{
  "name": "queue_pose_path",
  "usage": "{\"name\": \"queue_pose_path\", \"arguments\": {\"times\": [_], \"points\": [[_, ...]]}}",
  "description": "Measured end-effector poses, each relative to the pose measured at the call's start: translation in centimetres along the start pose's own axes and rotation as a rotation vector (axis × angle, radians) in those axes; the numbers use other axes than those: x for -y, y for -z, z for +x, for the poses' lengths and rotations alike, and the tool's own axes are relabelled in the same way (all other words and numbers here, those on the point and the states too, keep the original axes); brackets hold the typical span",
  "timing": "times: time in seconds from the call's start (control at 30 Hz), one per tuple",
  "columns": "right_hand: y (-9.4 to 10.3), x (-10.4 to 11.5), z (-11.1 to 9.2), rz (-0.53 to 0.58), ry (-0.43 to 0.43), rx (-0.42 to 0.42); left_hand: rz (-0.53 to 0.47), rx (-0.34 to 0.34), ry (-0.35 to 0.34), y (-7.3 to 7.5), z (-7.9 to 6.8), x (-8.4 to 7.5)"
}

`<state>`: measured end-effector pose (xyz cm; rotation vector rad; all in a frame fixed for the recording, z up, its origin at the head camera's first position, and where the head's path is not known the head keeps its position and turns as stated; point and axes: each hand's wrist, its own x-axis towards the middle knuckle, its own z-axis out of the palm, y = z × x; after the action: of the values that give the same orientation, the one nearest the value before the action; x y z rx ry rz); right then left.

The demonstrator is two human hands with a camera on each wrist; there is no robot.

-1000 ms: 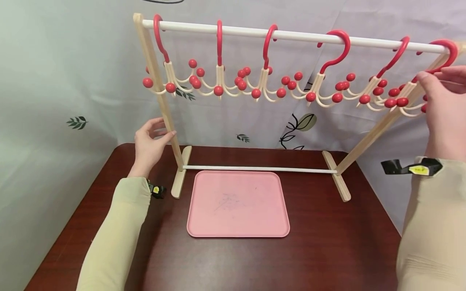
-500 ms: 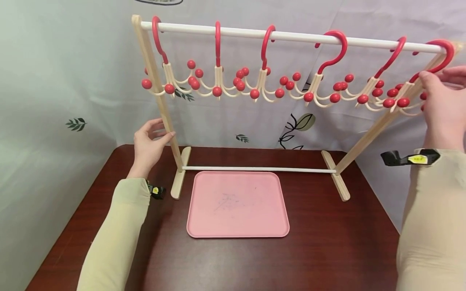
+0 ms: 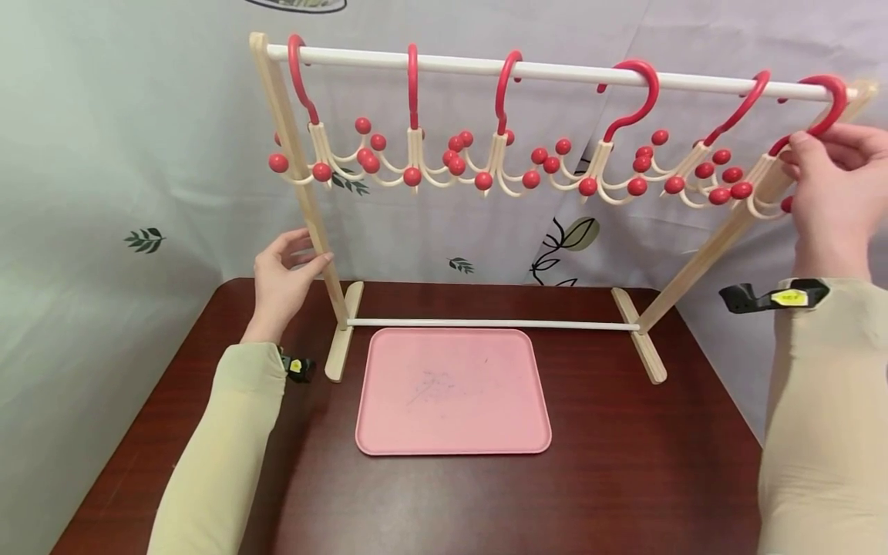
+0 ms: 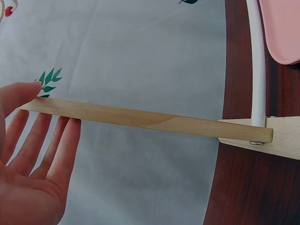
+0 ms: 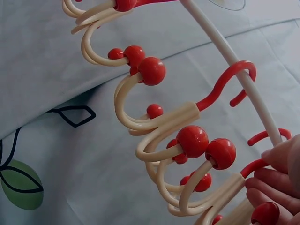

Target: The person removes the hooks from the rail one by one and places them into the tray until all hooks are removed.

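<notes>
A small garment rack stands on the table, with several multi-prong hangers on its white top rail (image 3: pixel 569 71). Each hanger has a red hook and cream prongs tipped with red balls. My right hand (image 3: pixel 839 193) pinches the red hook of the rightmost hanger (image 3: pixel 841 100) between thumb and fingers, just below the rail. In the right wrist view, its prongs overlap those of the neighbouring hanger (image 5: pixel 220 89). At the other end, my left hand (image 3: pixel 283 270) holds the left wooden post (image 4: pixel 154 119) with the thumb on one side and the fingers on the other.
A pink tray (image 3: pixel 451 393) lies flat on the dark brown table (image 3: pixel 624 478), in front of the rack's lower white bar (image 3: pixel 492 323). Two wooden feet support the rack. Close behind it hangs a pale curtain (image 3: pixel 194 116) with leaf prints.
My right hand has moved left along the rail with the rightmost hanger, and the neighbouring hanger has swung and shifted slightly left. My left hand stays on the post.
</notes>
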<state>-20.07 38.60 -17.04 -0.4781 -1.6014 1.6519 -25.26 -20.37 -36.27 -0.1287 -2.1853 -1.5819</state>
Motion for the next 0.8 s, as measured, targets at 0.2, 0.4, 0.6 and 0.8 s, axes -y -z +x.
{"name": "queue_pose_path", "arguments": {"times": [0.2, 0.4, 0.6, 0.8], "points": [[-0.8, -0.1, -0.4, 0.099, 0.088, 0.013, -0.004, -0.002, 0.000, 0.0, 0.0, 0.0], [-1.0, 0.3, -0.7, 0.157, 0.122, 0.014, -0.011, -0.004, 0.000, -0.1, 0.0, -0.1], [-0.6, 0.6, -0.8, 0.146, 0.136, 0.023, -0.002, -0.013, -0.006, -0.1, 0.0, -0.2], [-0.5, 1.1, -1.9, 0.152, 0.130, 0.018, 0.006, -0.017, -0.009, -0.3, 0.0, -0.1]]}}
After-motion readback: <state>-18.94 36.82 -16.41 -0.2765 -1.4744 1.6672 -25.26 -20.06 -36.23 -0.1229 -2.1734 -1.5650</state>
